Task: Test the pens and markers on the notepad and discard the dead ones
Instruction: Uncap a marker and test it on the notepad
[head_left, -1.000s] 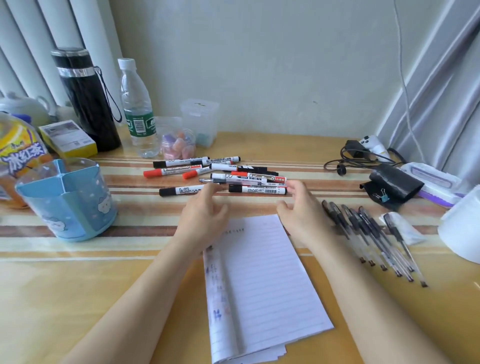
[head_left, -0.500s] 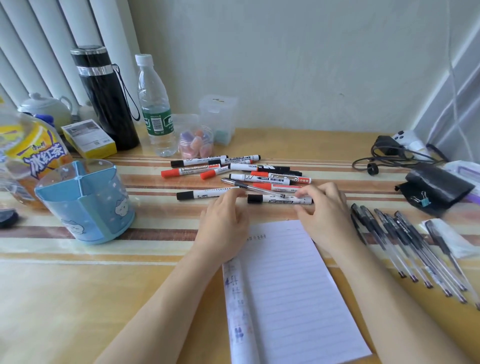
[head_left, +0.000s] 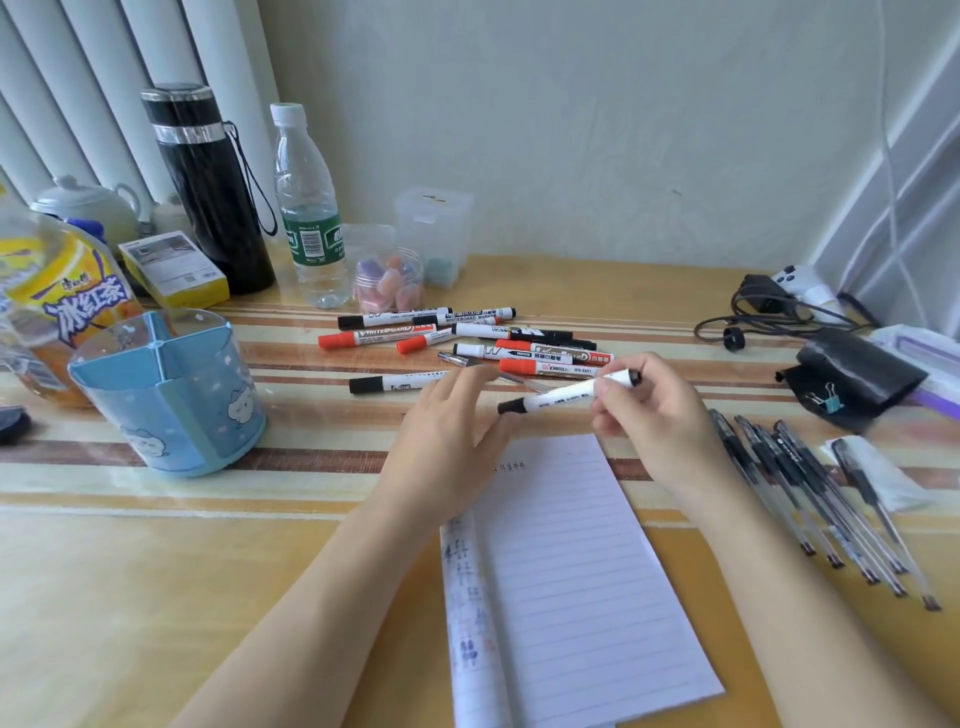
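Note:
A lined notepad (head_left: 576, 582) lies open on the desk before me, with small marks near its top left and scribbles on its folded left page. My right hand (head_left: 654, 421) pinches a white marker with a black cap (head_left: 563, 394), lifted just above the pad's top edge, cap end pointing left. My left hand (head_left: 447, 441) lies flat with straight fingers beside the cap, its fingertips close to it. Behind the hands lies a pile of red-capped and black-capped whiteboard markers (head_left: 467, 340). Several black gel pens (head_left: 810, 488) lie in a row at the right.
A blue divided pen holder (head_left: 166, 389) stands at the left. Behind it are an iced tea bottle (head_left: 57, 306), a yellow box (head_left: 174, 270), a black flask (head_left: 208, 187), a water bottle (head_left: 309, 208) and clear containers (head_left: 434, 234). A black pouch (head_left: 857, 376) and cables (head_left: 763, 312) lie right.
My right hand has picked the black-capped marker up off the desk and tilted it above the notepad. My left hand has spread flat beside its cap. The camera has shifted left.

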